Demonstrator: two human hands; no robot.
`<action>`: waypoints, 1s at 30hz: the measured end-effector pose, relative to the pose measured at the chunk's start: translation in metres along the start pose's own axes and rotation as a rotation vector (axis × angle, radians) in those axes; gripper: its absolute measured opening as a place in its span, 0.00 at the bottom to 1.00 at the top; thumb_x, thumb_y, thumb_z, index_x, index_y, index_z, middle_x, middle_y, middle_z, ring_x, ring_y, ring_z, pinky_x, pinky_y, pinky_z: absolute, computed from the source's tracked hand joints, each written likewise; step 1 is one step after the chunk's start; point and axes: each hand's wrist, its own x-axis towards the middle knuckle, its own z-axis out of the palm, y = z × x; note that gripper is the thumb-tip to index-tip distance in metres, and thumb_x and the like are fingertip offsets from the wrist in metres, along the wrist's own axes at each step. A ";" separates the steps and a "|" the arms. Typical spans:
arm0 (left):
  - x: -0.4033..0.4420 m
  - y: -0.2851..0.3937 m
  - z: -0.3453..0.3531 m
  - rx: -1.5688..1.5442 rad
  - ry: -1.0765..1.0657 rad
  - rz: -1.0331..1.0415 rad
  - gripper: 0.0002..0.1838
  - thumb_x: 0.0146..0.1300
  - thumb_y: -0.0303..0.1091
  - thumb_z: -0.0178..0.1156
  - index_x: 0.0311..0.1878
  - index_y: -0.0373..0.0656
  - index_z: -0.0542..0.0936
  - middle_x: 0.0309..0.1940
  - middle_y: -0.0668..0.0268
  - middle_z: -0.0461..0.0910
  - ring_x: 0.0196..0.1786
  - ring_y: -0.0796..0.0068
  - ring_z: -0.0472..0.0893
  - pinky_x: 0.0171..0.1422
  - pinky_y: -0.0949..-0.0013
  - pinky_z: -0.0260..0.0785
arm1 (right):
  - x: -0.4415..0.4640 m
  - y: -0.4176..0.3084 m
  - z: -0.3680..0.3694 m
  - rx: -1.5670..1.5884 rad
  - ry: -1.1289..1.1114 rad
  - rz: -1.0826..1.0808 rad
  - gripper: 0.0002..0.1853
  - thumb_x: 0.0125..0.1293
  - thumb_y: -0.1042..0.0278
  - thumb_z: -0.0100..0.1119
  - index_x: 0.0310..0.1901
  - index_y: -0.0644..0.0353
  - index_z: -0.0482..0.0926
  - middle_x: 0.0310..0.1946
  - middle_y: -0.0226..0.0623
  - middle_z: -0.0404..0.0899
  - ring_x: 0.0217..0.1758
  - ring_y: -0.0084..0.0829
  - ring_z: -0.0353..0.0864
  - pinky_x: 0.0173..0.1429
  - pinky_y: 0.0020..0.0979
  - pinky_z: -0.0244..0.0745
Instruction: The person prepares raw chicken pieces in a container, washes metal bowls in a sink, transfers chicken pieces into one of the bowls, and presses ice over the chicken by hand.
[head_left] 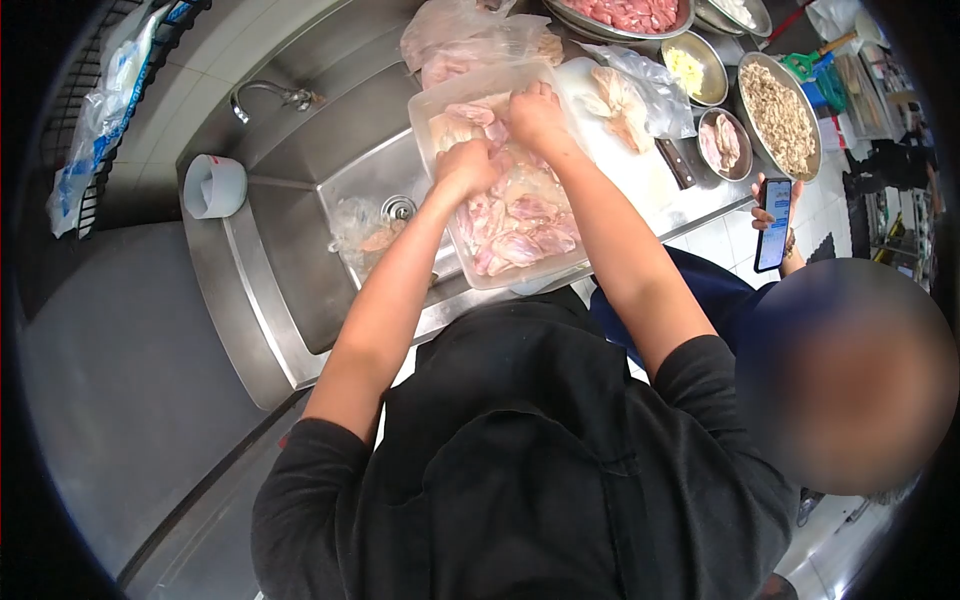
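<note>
A translucent plastic tub (441, 101) holds several pieces of raw chicken (520, 228) in cloudy liquid. My left hand (468, 168) is inside it on the left, fingers curled down among the chicken pieces. Further back, near the tub's right wall, my right hand (537, 118) is closed, its knuckles up. What either hand grips is hidden beneath the fingers. Chicken pieces lie around and in front of both hands.
The tub rests over a steel sink (277, 240) containing a plastic bag (362, 235). To the right are a white cutting board (640, 190), a knife (676, 165) and a bowl of chopped food (775, 115). Close by on my right, another person's hand (790, 205) holds a phone (773, 225).
</note>
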 end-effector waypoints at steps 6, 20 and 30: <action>-0.034 0.003 0.007 0.045 -0.059 0.255 0.24 0.66 0.53 0.62 0.64 0.57 0.83 0.52 0.61 0.87 0.57 0.57 0.84 0.67 0.55 0.65 | -0.024 0.017 -0.003 0.368 0.097 0.031 0.24 0.67 0.65 0.65 0.61 0.67 0.73 0.49 0.51 0.83 0.53 0.47 0.82 0.55 0.43 0.76; -0.045 0.001 0.008 -0.055 0.293 0.408 0.17 0.66 0.41 0.62 0.54 0.43 0.85 0.49 0.55 0.86 0.57 0.52 0.82 0.65 0.52 0.64 | -0.128 -0.014 -0.094 1.658 0.083 -0.248 0.21 0.59 0.86 0.71 0.54 0.66 0.79 0.50 0.39 0.84 0.55 0.29 0.83 0.59 0.33 0.79; -0.060 -0.025 0.011 0.033 0.530 0.499 0.08 0.65 0.37 0.61 0.39 0.43 0.85 0.37 0.60 0.86 0.45 0.58 0.84 0.58 0.55 0.66 | -0.201 0.189 -0.162 1.893 -0.352 -0.957 0.40 0.56 0.35 0.57 0.64 0.54 0.64 0.61 0.43 0.73 0.34 0.35 0.74 0.43 0.38 0.73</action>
